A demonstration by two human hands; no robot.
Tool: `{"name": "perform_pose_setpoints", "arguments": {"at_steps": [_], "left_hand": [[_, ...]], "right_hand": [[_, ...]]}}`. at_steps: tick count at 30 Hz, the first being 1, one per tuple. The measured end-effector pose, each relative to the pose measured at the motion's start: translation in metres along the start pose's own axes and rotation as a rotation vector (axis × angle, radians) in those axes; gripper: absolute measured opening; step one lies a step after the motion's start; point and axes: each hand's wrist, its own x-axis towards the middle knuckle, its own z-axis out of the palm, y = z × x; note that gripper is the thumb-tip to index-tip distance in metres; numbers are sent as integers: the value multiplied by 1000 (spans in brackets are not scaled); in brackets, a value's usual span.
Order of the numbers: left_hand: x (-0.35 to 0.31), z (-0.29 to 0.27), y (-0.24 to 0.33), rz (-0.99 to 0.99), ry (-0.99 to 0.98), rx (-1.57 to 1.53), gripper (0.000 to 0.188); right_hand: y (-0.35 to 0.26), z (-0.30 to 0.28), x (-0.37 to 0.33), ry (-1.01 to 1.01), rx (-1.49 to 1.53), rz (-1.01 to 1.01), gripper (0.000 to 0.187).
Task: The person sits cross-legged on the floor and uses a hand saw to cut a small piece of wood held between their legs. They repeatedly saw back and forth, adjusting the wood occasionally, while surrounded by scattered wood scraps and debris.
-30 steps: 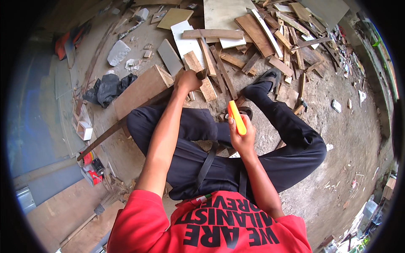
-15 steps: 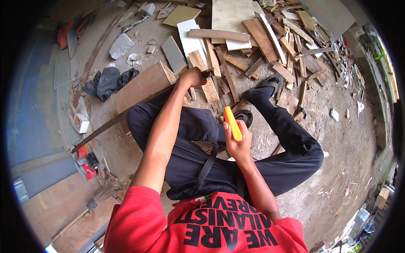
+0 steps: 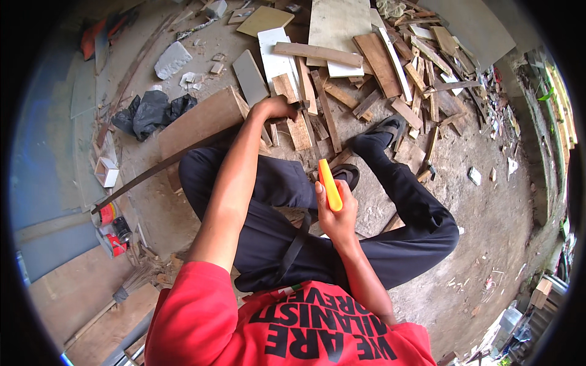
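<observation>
My left hand (image 3: 278, 109), reaching forward, is closed around one end of a long, thin, dark strip (image 3: 143, 175), which looks like wood. Its short dark tip pokes out past my fingers. From there the strip slants down to the left, passing under my forearm and above my left thigh. My right hand (image 3: 339, 215) is in front of my lap, closed on a yellow-orange tapered tool (image 3: 329, 184) that points forward. Whether a blade is attached cannot be seen. A wide brown board (image 3: 195, 125) lies beyond the strip, partly covered by it and my arm.
Wood offcuts (image 3: 378, 61) are heaped ahead and to the right. At the left are a black plastic bag (image 3: 151, 113), a pale stone block (image 3: 173, 60), a small white box (image 3: 106, 172) and several cans (image 3: 122, 229). A rough wall (image 3: 543, 146) borders the right side.
The view has shifted slightly, so most things appear a little further left. Both hands keep the same hold on the strip and the yellow-orange tool.
</observation>
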Motion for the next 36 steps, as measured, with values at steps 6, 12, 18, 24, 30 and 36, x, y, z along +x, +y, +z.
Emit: {"name": "perform_pose_setpoints", "arguments": {"at_steps": [6,12,18,24,30,36], "left_hand": [[-18,24,4,135,456,261,28],[-36,26,19,42,496,153,17],[-21,28,11,-15,468,126,16],[-17,30,10,-29,411,127,14],[-22,21,21,-75,369,252,19],[2,34,-6,-62,421,161,17]], "right_hand": [[-8,-1,13,-17,-30,35,25],[-16,-2,14,-43,-81,65,23],[-35,-11,-2,-40,-123,4,17],[-27,-22,-30,-80,-148,143,18],[-12,23,37,50,-114,-118,18],[-17,-12,-29,-8,-154,-83,17]]}}
